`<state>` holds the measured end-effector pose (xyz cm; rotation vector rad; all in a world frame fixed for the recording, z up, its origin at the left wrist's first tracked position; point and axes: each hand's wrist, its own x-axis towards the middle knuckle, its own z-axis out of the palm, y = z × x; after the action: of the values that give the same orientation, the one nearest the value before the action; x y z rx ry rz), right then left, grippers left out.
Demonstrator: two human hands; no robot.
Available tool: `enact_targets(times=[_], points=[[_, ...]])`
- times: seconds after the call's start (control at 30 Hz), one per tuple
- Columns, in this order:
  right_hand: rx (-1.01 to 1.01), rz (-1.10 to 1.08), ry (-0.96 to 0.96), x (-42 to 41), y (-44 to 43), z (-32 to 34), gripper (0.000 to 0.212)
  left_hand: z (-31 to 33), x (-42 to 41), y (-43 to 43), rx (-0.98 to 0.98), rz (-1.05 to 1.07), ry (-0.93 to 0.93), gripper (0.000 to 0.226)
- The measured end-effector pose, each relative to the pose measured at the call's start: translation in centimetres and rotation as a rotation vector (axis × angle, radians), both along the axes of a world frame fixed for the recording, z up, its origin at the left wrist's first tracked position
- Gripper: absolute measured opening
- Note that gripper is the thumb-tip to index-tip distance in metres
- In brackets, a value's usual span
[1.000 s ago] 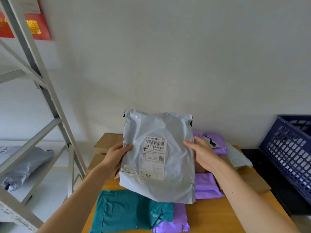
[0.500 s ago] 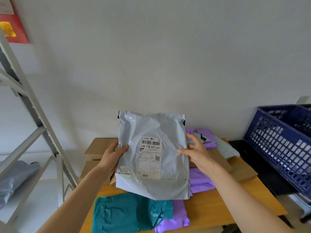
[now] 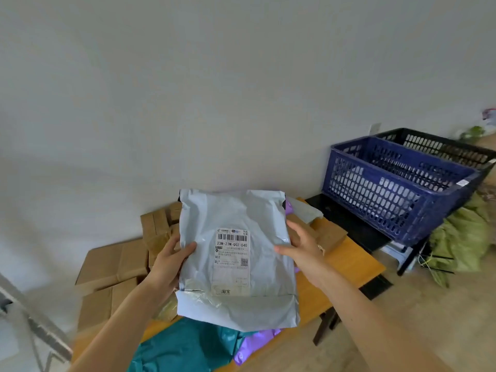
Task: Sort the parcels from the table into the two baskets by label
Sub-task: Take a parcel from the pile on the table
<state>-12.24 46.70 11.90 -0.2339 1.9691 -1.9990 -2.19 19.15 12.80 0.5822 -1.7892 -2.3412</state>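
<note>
cardboard boxes [image 3: 115, 261] stacked far left | your left hand [image 3: 167, 260] grips grey parcel [image 3: 233, 213] by left edge, thumb on front | parcel upright above table [image 3: 346, 264], label [image 3: 232, 261] facing you | your right hand [image 3: 303, 245] holds right edge | blue basket [image 3: 389, 200] right of table, black basket [image 3: 442, 149] just behind it

Open air separates the table [image 3: 349, 261] edge from the blue basket [image 3: 375, 194].
</note>
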Motion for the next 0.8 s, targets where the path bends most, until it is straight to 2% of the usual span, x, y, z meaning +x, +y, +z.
enact_targets(times=[0.13,0.23,0.4,0.57,0.73,0.8], points=[[0.017,-0.078,0.000,1.0,3.3,-0.3,0.076,-0.2,-1.4,2.5,-0.017,-0.067,-0.018,0.023],[0.045,-0.155,-0.011,1.8,5.9,-0.7,0.072,-0.7,-2.6,4.7,-0.026,-0.094,-0.030,0.029],[0.046,-0.292,-0.011,2.8,10.8,-1.3,0.078,-1.3,-4.4,9.8,-0.023,-0.181,-0.037,0.017],[0.060,-0.383,0.022,3.7,16.5,-1.3,0.061,-2.1,-6.7,14.9,-0.080,-0.266,-0.049,0.025],[0.064,-0.486,0.003,3.0,23.5,-2.1,0.076,-2.1,-9.2,22.1,-0.194,-0.320,-0.026,0.018],[0.070,-0.506,0.021,2.6,26.7,-2.2,0.075,-2.0,-10.2,25.5,-0.223,-0.339,-0.019,0.016]])
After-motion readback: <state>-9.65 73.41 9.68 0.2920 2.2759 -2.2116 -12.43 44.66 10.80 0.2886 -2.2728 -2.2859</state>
